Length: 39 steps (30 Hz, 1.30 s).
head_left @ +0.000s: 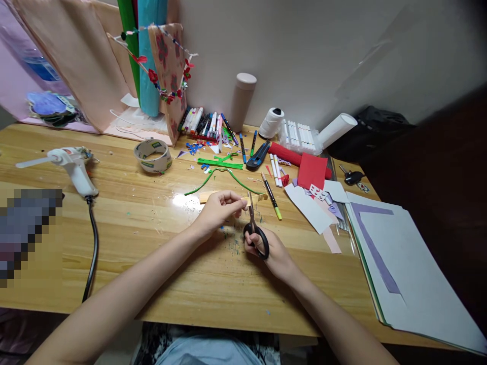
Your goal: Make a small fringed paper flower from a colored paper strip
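Observation:
My left hand [224, 208] pinches a yellow-orange paper strip [208, 196] between thumb and fingers, above the middle of the wooden table. In my right hand [268, 253] is a pair of black-handled scissors [251, 223], its blades pointing away from me. The blades meet the strip just right of my left fingertips; whether they are cutting into it I cannot tell. Behind the strip lies a bent green stem [201, 187], with green paper strips [218, 163] beyond it. A marker [271, 196] with a yellow-green end lies just right of the scissors.
A white glue gun [72, 170] and a tape roll [152, 156] stand on the left. Farther back are a utility knife [258, 155], several markers [201, 123], a thread spool [271, 123] and a tumbler [243, 101]. Red paper [312, 171] and large white sheets [422, 258] lie right.

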### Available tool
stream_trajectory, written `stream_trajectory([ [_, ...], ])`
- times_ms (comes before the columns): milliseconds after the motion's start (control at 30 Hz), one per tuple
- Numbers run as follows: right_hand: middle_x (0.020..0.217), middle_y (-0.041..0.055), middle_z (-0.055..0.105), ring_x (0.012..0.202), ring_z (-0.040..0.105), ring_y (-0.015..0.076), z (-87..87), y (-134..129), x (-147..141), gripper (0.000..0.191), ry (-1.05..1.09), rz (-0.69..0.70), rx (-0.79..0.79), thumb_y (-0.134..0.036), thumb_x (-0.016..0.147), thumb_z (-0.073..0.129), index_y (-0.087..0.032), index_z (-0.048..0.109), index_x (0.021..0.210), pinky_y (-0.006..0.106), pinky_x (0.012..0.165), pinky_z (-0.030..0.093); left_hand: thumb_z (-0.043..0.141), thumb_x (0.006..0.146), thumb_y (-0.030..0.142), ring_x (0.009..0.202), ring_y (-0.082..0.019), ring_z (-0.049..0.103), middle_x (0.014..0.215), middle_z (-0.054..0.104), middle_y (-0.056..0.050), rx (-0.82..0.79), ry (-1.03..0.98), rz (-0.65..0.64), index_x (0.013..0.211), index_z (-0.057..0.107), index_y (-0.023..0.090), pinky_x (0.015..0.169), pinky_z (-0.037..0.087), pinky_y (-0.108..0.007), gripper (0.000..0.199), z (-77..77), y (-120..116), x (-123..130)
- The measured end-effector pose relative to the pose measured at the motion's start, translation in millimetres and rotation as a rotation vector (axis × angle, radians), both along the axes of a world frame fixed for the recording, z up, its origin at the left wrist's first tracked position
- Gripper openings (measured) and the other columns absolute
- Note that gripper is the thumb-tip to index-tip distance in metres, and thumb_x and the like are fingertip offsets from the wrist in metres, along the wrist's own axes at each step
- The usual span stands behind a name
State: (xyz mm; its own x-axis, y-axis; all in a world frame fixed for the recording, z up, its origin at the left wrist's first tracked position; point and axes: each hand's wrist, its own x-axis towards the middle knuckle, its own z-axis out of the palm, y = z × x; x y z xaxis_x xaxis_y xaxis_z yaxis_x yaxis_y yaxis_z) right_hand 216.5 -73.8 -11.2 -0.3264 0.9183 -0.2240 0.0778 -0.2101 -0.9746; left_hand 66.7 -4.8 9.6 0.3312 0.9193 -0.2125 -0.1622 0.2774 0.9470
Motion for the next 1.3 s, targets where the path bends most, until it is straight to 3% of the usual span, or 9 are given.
stream_trajectory([
  [233, 0.069, -0.0003, 0.048, 0.05, 0.036, 0.0076, -1.7, -1.8, 4.1, 0.062, 0.123, 0.218, -0.108, -0.078, 0.073, 0.037, -0.018, 0.043, 0.086, 0.021, 0.047, 0.03, 0.074, 0.062, 0.04, 0.05, -0.007, 0.049, 0.06, 0.061, 0.001, -0.018, -0.009, 0.053, 0.066, 0.061, 0.014, 0.052, 0.04, -0.02, 0.03, -2.7, 0.9, 0.4],
  [433, 0.066, -0.002, 0.044, 0.049, 0.034, 0.0064, -1.9, -0.5, 4.7, 0.062, 0.126, 0.238, -0.126, -0.078, 0.072, 0.038, -0.018, 0.042, 0.084, 0.02, 0.044, 0.027, 0.073, 0.063, 0.04, 0.051, -0.008, 0.052, 0.059, 0.061, 0.0, 0.042, 0.039, 0.056, 0.066, 0.06, 0.014, 0.054, 0.042, -0.022, 0.03, -3.8, 0.1, 0.9],
  [867, 0.063, -0.0028, 0.044, 0.049, 0.031, 0.0063, -1.2, -0.7, 1.0, 0.06, 0.133, 0.146, -0.132, -0.077, 0.071, 0.044, -0.017, 0.042, 0.081, 0.021, 0.044, 0.023, 0.071, 0.065, 0.039, 0.049, -0.007, 0.051, 0.055, 0.059, 0.001, 0.095, 0.085, 0.032, 0.066, 0.06, 0.013, 0.051, 0.042, -0.02, 0.028, -2.3, -0.6, 0.8],
  [1300, 0.06, -0.0038, 0.038, 0.053, 0.033, 0.0081, -6.3, -0.9, -1.9, 0.051, -0.005, -0.03, -0.007, -0.068, 0.075, 0.05, -0.018, 0.04, 0.07, 0.023, 0.049, 0.026, 0.072, 0.065, 0.038, 0.049, -0.006, 0.048, 0.054, 0.057, 0.002, 0.034, 0.045, 0.042, 0.066, 0.062, 0.012, 0.049, 0.039, -0.019, 0.028, 0.0, 0.6, -0.5],
])
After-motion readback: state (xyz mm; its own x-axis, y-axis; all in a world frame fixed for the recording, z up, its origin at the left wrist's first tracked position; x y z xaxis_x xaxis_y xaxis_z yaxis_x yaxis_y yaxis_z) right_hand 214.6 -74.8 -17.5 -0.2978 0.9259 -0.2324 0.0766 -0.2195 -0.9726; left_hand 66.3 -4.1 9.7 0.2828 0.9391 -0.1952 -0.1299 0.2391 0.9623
